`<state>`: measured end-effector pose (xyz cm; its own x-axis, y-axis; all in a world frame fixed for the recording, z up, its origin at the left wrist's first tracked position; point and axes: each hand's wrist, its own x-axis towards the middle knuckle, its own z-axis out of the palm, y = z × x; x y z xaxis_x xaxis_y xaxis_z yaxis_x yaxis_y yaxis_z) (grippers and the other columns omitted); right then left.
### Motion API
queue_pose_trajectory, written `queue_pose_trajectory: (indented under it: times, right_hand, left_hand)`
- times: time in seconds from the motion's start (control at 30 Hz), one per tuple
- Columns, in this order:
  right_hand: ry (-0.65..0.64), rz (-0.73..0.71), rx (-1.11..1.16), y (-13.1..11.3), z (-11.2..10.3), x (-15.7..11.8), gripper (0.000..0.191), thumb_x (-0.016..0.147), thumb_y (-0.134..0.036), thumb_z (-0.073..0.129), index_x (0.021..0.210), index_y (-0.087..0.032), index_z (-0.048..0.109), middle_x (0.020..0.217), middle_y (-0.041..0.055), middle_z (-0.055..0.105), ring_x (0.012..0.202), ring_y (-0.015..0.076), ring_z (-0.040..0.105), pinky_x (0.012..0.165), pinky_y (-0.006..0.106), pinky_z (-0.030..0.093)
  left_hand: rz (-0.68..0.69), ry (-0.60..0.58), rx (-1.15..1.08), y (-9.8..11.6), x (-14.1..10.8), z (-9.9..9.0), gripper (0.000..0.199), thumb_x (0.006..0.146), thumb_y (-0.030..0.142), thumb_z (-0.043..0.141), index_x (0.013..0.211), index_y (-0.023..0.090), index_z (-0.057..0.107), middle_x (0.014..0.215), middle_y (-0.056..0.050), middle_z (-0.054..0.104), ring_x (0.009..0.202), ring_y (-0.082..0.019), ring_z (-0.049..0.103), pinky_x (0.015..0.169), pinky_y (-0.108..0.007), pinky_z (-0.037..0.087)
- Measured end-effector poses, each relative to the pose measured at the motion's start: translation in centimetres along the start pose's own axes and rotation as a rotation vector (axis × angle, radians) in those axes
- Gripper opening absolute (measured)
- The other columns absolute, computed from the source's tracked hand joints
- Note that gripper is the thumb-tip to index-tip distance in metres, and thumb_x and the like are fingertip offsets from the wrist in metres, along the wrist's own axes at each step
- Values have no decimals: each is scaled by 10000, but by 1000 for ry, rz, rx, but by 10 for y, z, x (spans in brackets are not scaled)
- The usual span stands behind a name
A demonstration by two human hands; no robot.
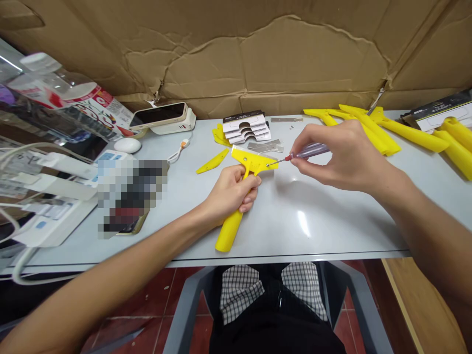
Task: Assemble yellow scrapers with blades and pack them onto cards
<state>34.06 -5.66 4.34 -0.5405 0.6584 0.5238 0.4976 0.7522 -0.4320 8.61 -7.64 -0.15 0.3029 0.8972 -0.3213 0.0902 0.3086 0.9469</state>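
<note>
My left hand (236, 192) is wrapped round the neck of a yellow scraper (229, 231), its wide head pointing up and away. A metal blade edge shows at the head's upper left. Between thumb and fingers, my right hand (332, 155) holds a screwdriver (311, 151) with a clear purple handle and red collar. The screwdriver's tip touches or nearly touches a screw (268, 165) at the right side of the head. Loose blades (264, 146) lie just behind the head, and a yellow cover piece (213, 161) rests to its left.
Stacked blade boxes (246, 129) stand behind, near the cardboard wall (276, 59). Several yellow scrapers (416, 133) lie at the right beside a black-and-white box (442, 112). Leftward are a phone (160, 115), a white mouse (127, 145), a power strip (59, 221) with cables and bottles (88, 101).
</note>
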Motion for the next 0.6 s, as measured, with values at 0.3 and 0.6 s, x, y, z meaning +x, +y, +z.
queue_pose_trajectory:
  times: [0.3,0.6]
  right_hand:
    - [-26,-9,-123,-9,-9,0,213,906,-159,672,1048,-288,581,1130,76,739,876,246,701,758,424,594]
    - [2,-43,-235,-7,-15,3,73,1019,-277,658,946,-270,656,896,33,755,786,226,698,735,388,505]
  left_hand:
    - [-2,4,-3,2,0,0,277,897,162,659,709,231,467,464,85,423,347,-39,328,343,-169,269]
    - [9,7,1,2,-1,2,314,902,153,654,677,232,450,472,76,429,352,-39,344,350,-175,273]
